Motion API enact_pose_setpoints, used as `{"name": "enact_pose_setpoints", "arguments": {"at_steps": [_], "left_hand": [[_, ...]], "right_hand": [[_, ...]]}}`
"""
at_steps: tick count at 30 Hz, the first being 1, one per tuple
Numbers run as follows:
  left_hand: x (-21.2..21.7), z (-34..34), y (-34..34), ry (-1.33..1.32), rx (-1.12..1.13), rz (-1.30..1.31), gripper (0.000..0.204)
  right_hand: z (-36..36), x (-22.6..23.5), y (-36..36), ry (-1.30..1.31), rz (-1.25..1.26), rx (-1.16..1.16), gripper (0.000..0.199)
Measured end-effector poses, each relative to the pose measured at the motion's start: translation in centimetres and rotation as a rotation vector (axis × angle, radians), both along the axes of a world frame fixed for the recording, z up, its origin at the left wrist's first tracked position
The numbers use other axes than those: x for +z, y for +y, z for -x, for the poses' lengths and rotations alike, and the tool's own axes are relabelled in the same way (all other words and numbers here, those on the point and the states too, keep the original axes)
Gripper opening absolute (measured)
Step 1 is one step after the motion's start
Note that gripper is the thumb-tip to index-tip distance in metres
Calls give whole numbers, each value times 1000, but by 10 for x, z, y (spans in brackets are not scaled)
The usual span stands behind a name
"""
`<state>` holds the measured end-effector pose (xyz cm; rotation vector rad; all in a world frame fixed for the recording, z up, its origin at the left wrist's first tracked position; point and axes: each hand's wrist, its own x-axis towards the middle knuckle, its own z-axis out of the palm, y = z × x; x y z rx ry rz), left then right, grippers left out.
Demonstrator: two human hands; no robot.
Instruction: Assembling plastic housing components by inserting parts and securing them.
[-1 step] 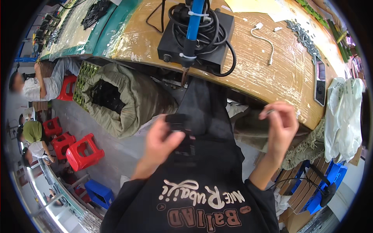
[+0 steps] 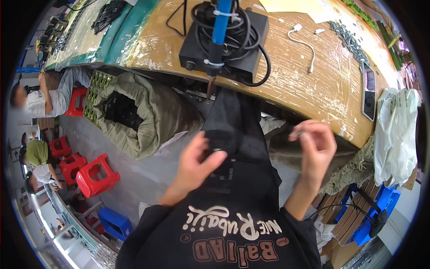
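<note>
In front of my black shirt, my left hand (image 2: 195, 166) grips a flat black part (image 2: 219, 140); motion blur hides its exact kind. To the right, my right hand (image 2: 316, 150) is raised just off the bench edge, thumb and fingertips pinched on a small dark piece (image 2: 299, 133) too tiny to name. A gap separates the two hands. Above and between them hangs a blue-handled tool with a pointed metal tip (image 2: 211, 86), resembling a soldering iron.
A black box (image 2: 190, 56) with coiled cable sits on the wooden bench (image 2: 309, 94). Nearby lie a white cable (image 2: 309, 47), small dark parts (image 2: 347, 38) and a phone (image 2: 368, 92). An open green padded sack (image 2: 156, 112) stands left, red stools (image 2: 97, 175) beyond it. Other people sit far left.
My left hand has shifted slightly right with the black part. My right hand has moved a little left, so the hands are closer together.
</note>
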<state>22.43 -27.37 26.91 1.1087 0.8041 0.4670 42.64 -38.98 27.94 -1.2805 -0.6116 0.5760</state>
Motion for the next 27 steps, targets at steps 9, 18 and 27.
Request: {"name": "enact_pose_setpoints", "arguments": {"at_steps": [9, 18, 27], "left_hand": [[6, -45, -18, 151, -489, -234, 23], [7, -49, -20, 80, -565, -335, 22], [1, -47, -16, 101, -608, -437, 20]], "right_hand": [[30, -25, -24, 221, -87, 96, 12], [25, -30, -17, 406, -55, 300, 11], [23, -30, -16, 315, 71, 325, 10]]}}
